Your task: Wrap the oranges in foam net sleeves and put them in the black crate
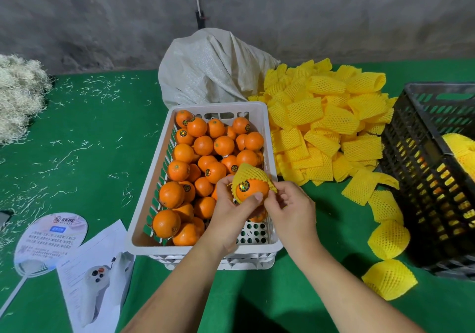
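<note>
Two hands: both on one orange (253, 191), held over the near right part of the white crate (257, 249)
left hand (231, 208): fingers curled round the orange from the left and below, thumb lying across its near face
right hand (293, 205): fingers pinch the right edge of the sleeve (250, 174), just beside the orange
orange: round sticker faces the camera; far half is under the sleeve, near half bare
sleeve: yellow foam net, pulled over the orange's far side, peaked at the far end
white crate: centre of the table (90, 127), slotted walls, holds a heap of bare oranges (205, 152), many with stickers; near right floor partly bare, showing holes
sleeve pile (326, 119): loose yellow sleeves right of the white crate, trailing nearer along the black crate (416, 168)
black crate: right edge, partly cut off; a wrapped yellow one (460, 150) shows inside, more yellow seen through the slats
sack (208, 70): pale woven, far side, behind the white crate
straw heap (20, 98): far left, strands scattered over the green table
fan (48, 240): round, printed, near left
leaflet (97, 273): just right of the fan, touching the white crate's near left corner
wall (308, 11): grey, far side
</note>
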The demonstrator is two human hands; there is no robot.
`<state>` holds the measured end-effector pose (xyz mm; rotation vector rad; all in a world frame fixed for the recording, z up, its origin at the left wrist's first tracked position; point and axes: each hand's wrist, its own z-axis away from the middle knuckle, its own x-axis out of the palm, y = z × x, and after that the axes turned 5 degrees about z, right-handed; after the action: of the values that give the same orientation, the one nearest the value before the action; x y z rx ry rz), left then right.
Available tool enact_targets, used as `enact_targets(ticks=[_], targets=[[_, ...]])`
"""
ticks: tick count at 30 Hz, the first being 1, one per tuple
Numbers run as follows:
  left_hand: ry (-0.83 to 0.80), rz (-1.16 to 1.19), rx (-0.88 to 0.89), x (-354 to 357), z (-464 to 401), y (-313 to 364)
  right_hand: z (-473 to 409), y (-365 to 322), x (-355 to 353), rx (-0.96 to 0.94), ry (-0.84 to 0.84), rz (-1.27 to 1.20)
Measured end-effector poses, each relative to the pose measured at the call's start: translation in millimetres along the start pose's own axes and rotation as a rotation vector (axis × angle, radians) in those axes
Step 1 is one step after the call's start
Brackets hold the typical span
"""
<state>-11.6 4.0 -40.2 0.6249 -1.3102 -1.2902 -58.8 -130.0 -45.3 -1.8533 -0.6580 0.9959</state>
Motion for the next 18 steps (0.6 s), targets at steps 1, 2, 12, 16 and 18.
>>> enact_targets(ticks=[1,2,12,16,18], targets=[[0.012,-0.021,0.024,1,0,0,0,-1,1,0.040,0.015,-0.018],[0.030,-0.042,0.049,3,0,0,1,-3,3,0.078,0.025,-0.036],[0.176,-0.294,0.148,0,-3,-3,15,-18,6,0.127,-0.039,-0.120],[0.045,-0.085,-0.002,-5,-6,-4,7,-18,2,0.196,-0.054,-0.139],[0.022,-0.051,-0.030,-5,-7,-5,2,-17,0,0.170,-0.065,-0.085]])
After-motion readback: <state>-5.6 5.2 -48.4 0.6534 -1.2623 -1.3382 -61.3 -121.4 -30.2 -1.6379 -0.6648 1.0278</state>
